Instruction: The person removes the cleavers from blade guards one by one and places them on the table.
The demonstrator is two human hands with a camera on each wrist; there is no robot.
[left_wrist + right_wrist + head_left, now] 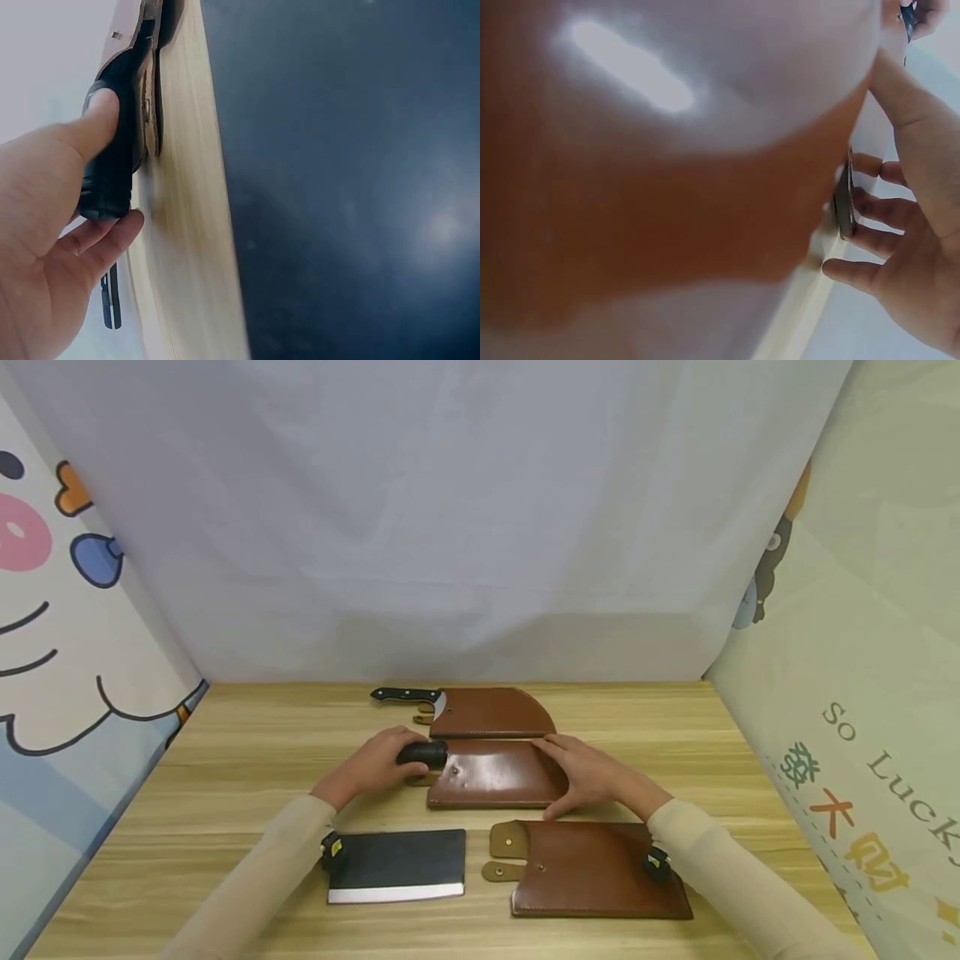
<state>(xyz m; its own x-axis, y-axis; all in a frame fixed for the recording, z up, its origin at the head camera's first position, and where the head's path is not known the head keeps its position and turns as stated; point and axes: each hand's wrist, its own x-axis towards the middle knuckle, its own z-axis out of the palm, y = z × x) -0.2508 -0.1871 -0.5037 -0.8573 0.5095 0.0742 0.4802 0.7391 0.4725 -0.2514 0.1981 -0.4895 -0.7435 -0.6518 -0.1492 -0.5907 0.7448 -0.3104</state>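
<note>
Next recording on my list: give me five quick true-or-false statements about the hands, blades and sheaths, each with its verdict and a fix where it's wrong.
1. The left hand holds the black handle at the left end of the middle sheath. True.
2. The right hand is on the back sheath. False: it is at the right end of the middle sheath.
3. A bare blade lies left of the near sheath. True.
4. The near sheath's tan straps point right. False: they point left.
5. The back sheath has no knife in it. False: a knife handle sticks out at its left end.
</note>
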